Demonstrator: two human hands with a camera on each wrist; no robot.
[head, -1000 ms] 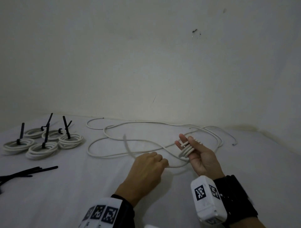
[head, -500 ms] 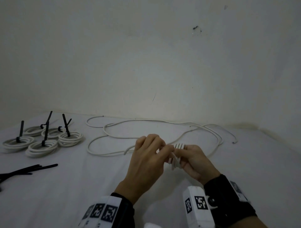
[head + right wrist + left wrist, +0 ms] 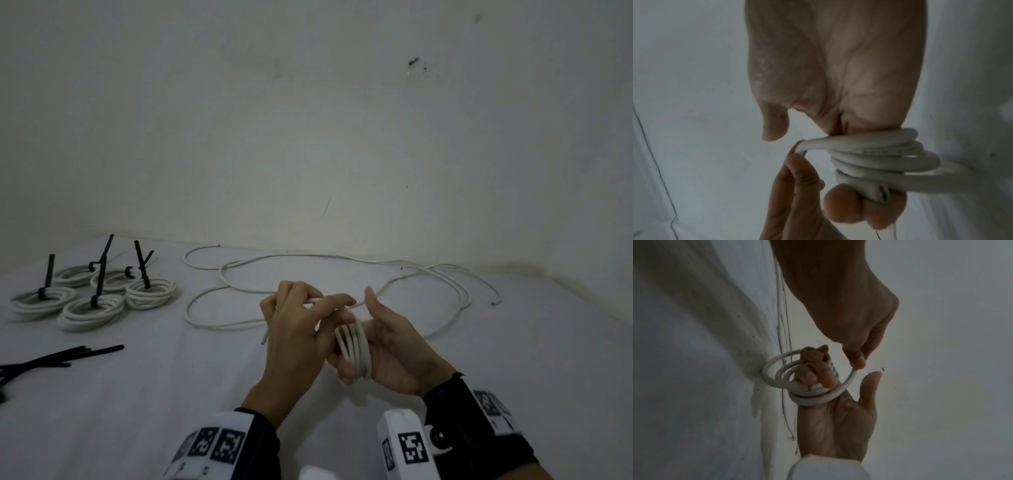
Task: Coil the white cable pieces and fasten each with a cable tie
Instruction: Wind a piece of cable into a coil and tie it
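Note:
A short white cable is wound in several turns into a coil (image 3: 358, 346) round the curled fingers of my right hand (image 3: 387, 342), whose thumb sticks up free. My left hand (image 3: 337, 305) pinches the last stretch of that cable just left of the coil, and the cable's free end (image 3: 265, 337) pokes out below it. In the left wrist view the left hand's fingertips (image 3: 856, 365) nip the cable where it leaves the coil (image 3: 812, 392). The right wrist view shows the coil (image 3: 875, 155) tight against the right palm. Both hands hover above the white table.
Longer white cable (image 3: 308, 257) lies in loose loops on the table behind the hands, up to the wall. Several finished coils (image 3: 92, 308) with upright black ties sit at the far left. A bundle of loose black cable ties (image 3: 61, 356) lies at the left edge.
My left hand rose from the table with the cable and came over to the right hand, adding turns. The right hand turned thumb-up and drew nearer. Little cable is left trailing.

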